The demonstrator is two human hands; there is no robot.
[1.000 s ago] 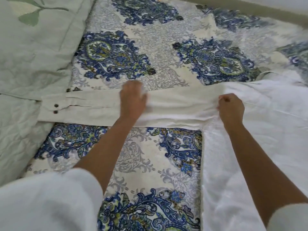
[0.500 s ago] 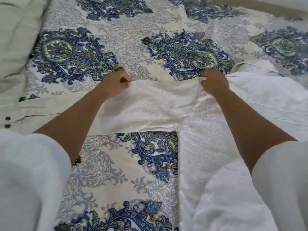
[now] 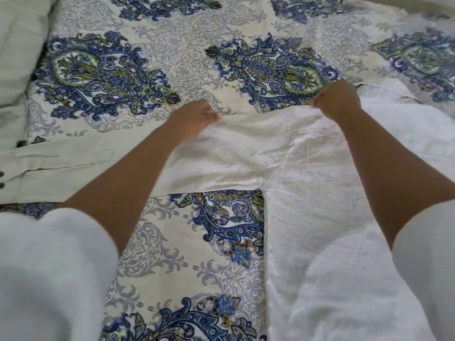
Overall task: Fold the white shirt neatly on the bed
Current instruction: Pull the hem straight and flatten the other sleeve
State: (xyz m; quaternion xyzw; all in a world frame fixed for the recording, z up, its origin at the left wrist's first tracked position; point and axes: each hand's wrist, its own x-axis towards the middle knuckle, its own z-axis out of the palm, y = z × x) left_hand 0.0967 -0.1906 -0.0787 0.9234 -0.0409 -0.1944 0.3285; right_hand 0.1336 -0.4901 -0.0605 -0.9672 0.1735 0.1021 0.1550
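Bed cover [image 3: 172,57] fills pretty much the whole view from the head cam: cream with big blue and green paisley blobs and grey scrollwork. Up in the far left corner sits a pale green pillow [image 3: 17,45].

Now the white shirt [image 3: 320,217]. It's lying flat on the bed, with the body running down the right side of the view toward me. One shirt sleeve [image 3: 221,158] is stretched straight out to the left across the cover. Its cuff [image 3: 14,173] ends right at the left edge of the picture, where I can just make out a couple of dark buttons [image 3: 2,174], half cut off. Something that looks like the collar [image 3: 384,87] pokes out just past the right hand, though I can't say for sure.

Left hand [image 3: 194,116] is at the far edge of that sleeve, roughly midway along it, fingers [image 3: 214,115] curled in and pinching the fabric. Right hand [image 3: 337,99] is up at the shoulder, where the sleeve seam meets the body. Its fingers [image 3: 320,99] are bunched tight around the top edge, and the cloth is puckered a bit under them.

Both forearms are bare and reach out over the bed, with the person's own loose white sleeves [image 3: 49,267] filling the bottom corners.
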